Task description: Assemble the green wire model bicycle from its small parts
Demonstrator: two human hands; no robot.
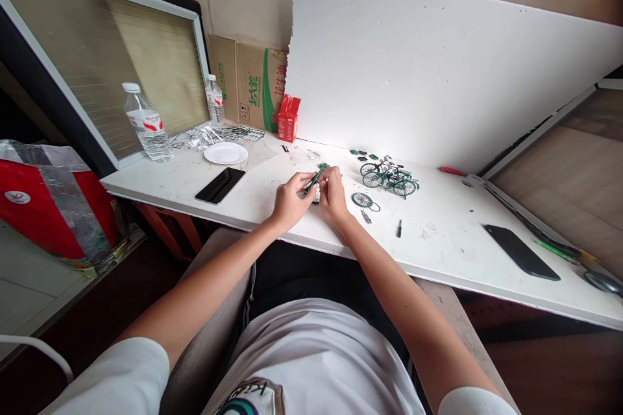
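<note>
Above the white table, my left hand [291, 200] is closed with its fingertips around a small dark green model bicycle part [320, 171], which looks like a frame and points up and to the right. My right hand [333, 193] meets it from the other side, its thumb and fingers pinched together. What sits between those fingertips is largely hidden. Right of my hands stand small model bicycles [389, 177] in green and black. Nearer lie a loose spoked wheel [362, 199], a thin ring [375, 207] and a small grey-green part [366, 216]. A short dark screwdriver-like tool [400, 228] lies beyond them.
A black phone [220, 185], a white plate [226, 153] and water bottles [147, 123] are at left. Green part frames [243, 134] lie behind the plate, near a red box [289, 118]. Small green pieces [363, 154] lie behind the bicycles; a black phone-like slab [522, 251] is at right.
</note>
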